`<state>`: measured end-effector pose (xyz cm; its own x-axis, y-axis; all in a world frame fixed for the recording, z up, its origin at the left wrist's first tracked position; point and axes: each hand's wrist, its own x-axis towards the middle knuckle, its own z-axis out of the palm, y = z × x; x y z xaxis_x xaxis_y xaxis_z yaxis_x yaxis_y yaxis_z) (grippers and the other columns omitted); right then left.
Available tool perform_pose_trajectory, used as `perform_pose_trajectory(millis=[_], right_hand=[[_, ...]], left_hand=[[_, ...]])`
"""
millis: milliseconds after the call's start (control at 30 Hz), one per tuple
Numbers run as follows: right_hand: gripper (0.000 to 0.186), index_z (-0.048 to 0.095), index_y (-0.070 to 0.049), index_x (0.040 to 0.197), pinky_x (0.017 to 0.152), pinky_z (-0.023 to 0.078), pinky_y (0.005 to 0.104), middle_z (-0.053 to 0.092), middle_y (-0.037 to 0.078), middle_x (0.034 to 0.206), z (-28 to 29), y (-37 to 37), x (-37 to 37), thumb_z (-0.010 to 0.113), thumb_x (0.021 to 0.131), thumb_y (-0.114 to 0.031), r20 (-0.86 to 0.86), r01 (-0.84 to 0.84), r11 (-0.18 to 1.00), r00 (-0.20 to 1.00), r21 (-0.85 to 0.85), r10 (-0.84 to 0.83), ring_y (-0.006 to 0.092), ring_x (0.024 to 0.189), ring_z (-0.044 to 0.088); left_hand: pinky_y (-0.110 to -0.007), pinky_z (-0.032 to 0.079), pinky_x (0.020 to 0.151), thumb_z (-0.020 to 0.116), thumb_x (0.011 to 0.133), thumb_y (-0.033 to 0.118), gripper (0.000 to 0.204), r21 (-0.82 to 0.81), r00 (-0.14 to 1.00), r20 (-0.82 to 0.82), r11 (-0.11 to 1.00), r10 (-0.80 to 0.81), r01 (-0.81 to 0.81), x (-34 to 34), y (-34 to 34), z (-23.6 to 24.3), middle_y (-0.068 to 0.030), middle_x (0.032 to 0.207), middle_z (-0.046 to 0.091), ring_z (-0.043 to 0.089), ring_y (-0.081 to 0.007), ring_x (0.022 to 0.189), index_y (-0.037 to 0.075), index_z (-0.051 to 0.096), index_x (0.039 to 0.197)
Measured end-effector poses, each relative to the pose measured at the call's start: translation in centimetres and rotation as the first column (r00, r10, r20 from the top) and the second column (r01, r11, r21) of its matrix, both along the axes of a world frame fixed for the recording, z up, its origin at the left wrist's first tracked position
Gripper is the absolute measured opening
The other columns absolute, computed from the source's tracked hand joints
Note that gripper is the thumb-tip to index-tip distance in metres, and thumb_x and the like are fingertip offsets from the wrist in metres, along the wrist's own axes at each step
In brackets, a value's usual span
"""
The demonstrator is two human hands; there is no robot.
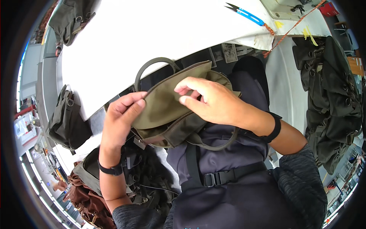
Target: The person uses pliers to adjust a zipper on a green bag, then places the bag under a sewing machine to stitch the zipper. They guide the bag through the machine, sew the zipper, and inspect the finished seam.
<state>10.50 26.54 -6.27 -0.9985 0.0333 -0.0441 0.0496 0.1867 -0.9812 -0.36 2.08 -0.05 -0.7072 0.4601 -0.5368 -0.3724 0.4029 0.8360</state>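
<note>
An olive-green handbag (160,105) rests on my lap, its zipped top spread apart and the pale olive inside showing. One rounded handle (152,61) stands up on the far side; the other handle (217,147) droops toward me. My left hand (124,114) pinches the far zipper edge of the opening between thumb and forefinger. Above the opening hovers my right hand (209,99), fingers loosely curled and the thumb apart from the forefinger, with nothing visible between them. Dark zipper teeth (173,124) run along the near edge.
Blue-handled thread snips (246,15) lie on the white table (152,26), tied to an orange cord (291,28). Similar dark bags hang in a stack (328,99) at right. More bags sit at left (68,118), with brown ones (89,198) below.
</note>
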Motion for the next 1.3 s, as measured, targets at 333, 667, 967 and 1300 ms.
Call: perform_pose_trajectory(millis=[333,667,967,1300], right_hand=[[0.025,0.075,0.001,0.115,0.078,0.058,0.0269,0.077,0.008,0.103,0.3,-1.1,0.2,0.064,0.107,-0.019,0.267,-0.124,0.713,0.872,-0.690,0.410,0.0138,0.088,0.073],[0.017,0.074,0.002,0.114,0.082,0.057,0.0266,0.077,0.005,0.100,-2.0,-1.7,2.9,0.066,0.102,-0.008,0.167,-0.195,0.740,0.908,-0.644,0.385,0.0110,0.090,0.070],[0.017,0.073,0.003,0.087,0.055,0.044,0.0312,0.065,0.007,0.065,-1.0,-2.7,3.5,0.073,0.093,-0.013,0.074,-0.203,0.893,0.965,-0.402,0.253,0.0100,0.058,0.055],[0.015,0.077,0.000,0.086,0.066,0.047,0.0242,0.073,0.001,0.076,-0.8,-0.3,3.8,0.071,0.096,-0.009,0.244,-0.228,0.855,0.896,-0.466,0.372,0.0045,0.070,0.060]], left_hand=[[-0.035,0.057,0.072,0.079,0.067,0.002,0.033,-0.503,0.016,-0.849,0.816,-0.529,0.284,7.1,1.7,2.2,-0.0092,0.100,0.065,0.066,-0.0259,0.085,0.003,0.074,0.099],[-0.040,0.059,0.080,0.085,0.074,0.000,0.045,-0.412,0.287,-0.828,0.870,-0.481,0.270,8.1,1.6,2.8,-0.0146,0.109,0.069,0.070,-0.0319,0.091,-0.002,0.069,0.116],[-0.042,0.057,0.095,0.067,0.077,0.004,0.051,-0.743,0.092,-0.536,0.521,-0.839,0.420,6.0,7.0,4.4,-0.0196,0.120,0.068,0.069,-0.0349,0.111,-0.008,0.061,0.127],[-0.040,0.060,0.068,0.072,0.087,0.002,0.019,-0.675,0.272,-0.576,0.636,-0.771,0.375,1.6,6.6,3.1,-0.0146,0.088,0.076,0.074,-0.0330,0.078,0.002,0.077,0.105]])
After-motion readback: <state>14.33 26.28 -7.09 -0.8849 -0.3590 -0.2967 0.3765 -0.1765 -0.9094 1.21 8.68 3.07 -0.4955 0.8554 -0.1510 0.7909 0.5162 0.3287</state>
